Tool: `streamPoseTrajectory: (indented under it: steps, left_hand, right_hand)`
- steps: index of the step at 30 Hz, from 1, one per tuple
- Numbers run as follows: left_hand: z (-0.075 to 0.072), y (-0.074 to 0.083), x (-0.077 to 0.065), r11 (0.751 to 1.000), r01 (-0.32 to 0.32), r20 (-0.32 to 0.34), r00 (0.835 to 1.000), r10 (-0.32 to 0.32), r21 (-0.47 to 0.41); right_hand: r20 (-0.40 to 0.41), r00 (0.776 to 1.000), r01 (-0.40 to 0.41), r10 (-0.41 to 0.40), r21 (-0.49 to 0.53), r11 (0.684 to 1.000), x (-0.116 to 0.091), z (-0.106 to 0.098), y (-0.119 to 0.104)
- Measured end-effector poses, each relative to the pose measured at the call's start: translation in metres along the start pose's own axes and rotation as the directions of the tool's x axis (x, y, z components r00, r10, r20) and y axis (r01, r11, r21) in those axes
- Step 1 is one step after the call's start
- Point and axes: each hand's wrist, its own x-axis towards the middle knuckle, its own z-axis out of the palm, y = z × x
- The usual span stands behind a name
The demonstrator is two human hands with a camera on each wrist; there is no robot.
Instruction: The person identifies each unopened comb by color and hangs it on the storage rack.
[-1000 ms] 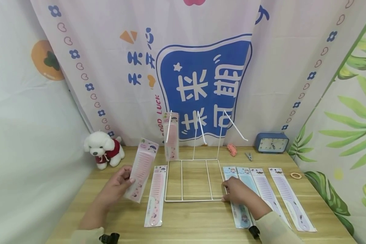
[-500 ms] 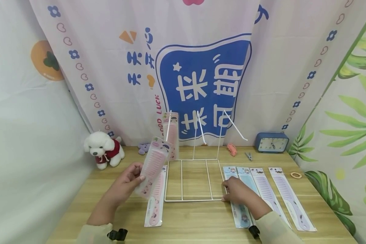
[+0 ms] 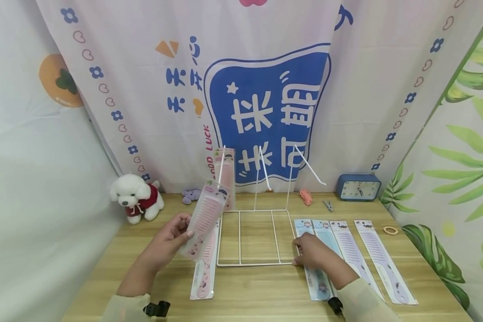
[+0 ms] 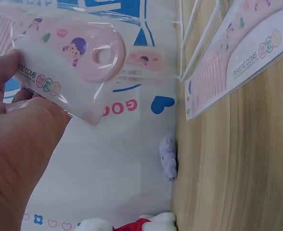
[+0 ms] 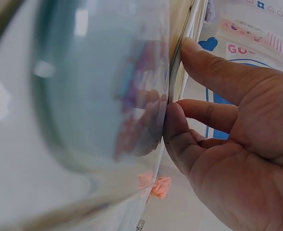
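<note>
My left hand (image 3: 165,243) pinches a packaged pink comb (image 3: 204,217) between thumb and fingers, tilted with its toothed end up. The top of its package overlaps the front tip of the left hook on a white wire display rack (image 3: 261,264). Another packaged pink comb (image 3: 229,179) hangs farther back on that hook; the other two hooks are bare. Down at the rack's right front corner, my right hand (image 3: 311,255) grips the base wire with thumb and curled fingers, over a packaged blue comb (image 3: 303,226). A third pink comb (image 3: 203,281) lies left of the rack.
Right of the rack lie a second blue comb (image 3: 322,226) and two purple combs (image 3: 348,243). Behind are a plush dog (image 3: 133,197), a purple plush (image 3: 190,196), an orange scrunchie-like item (image 3: 306,197), a clip (image 3: 328,206) and a clock (image 3: 358,188). A wooden ring (image 3: 390,230) lies right.
My left hand has carried the pink comb rightward to the left hook's tip, uncovering the purple plush; over the last half second it barely moves. My right hand stays at the rack's corner.
</note>
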Motion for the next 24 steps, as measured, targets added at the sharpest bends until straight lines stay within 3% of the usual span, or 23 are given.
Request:
streamPoseTrajectory:
  steps: [5,10,16,24]
  left_hand:
    - [0.002,0.001,0.003,0.997,0.08,-0.059,0.995,-0.08,-0.002]
    - [0.009,0.001,0.016,0.984,0.179,-0.145,0.973,-0.179,-0.016]
    - [0.023,0.004,0.041,0.981,0.192,-0.262,0.946,-0.19,-0.017]
    - [0.037,0.008,0.069,0.975,0.222,-0.384,0.898,-0.215,-0.026]
  right_hand:
    - [0.002,1.0,-0.002,0.002,0.001,1.0,0.0,-0.001,0.0]
    - [0.006,1.0,-0.008,0.008,0.002,1.0,0.0,-0.002,-0.001]
    - [0.012,1.0,-0.015,0.015,0.004,1.0,-0.001,-0.001,0.0]
    - [0.018,1.0,-0.024,0.024,0.011,1.0,-0.001,-0.003,-0.002]
